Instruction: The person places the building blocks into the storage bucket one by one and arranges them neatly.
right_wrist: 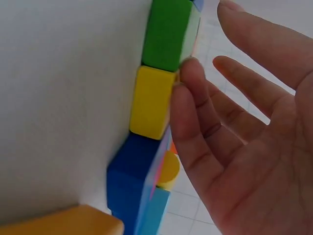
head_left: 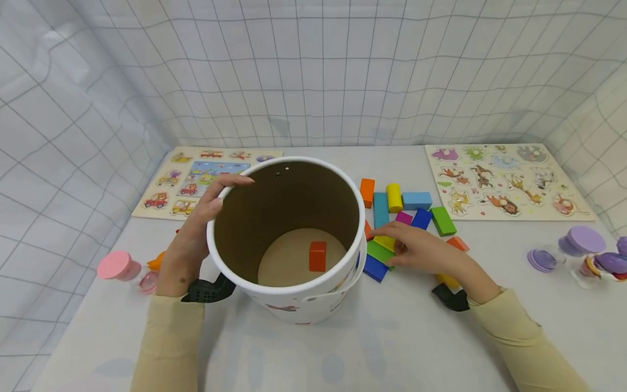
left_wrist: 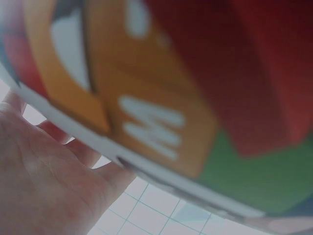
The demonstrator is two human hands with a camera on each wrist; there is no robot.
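Nearest the wearer, the pale surface (head_left: 416, 348) gives open room in front of the white bucket (head_left: 313, 309), inside which a red block (head_left: 317, 257) sits on the bottom. At the bucket's left edge, the left hand (head_left: 196, 218) grips the rim, fingers hooked over it. Just right of the bucket, the right hand (head_left: 416, 247) reaches leftward at the coloured blocks and is the nearer hand to them; its grip is fairly wide, thumb apart from bent fingers, nothing seen held. Under and beside its fingers lie a yellow block (head_left: 384, 242), a green block (head_left: 379, 252) and a blue block (head_left: 374, 269), the last two with long axes slanting from far left to near right. The relation that counts, I judge, is the raised right rim, with the handle (head_left: 362, 260) below it, standing between these blocks and the opening, which lies up and left of the grip. Farther off come an orange block (head_left: 367, 191) and a yellow cylinder (head_left: 394, 197), then two puzzle boards (head_left: 514, 216) with a gap between, and a gridded curtain (head_left: 318, 71).
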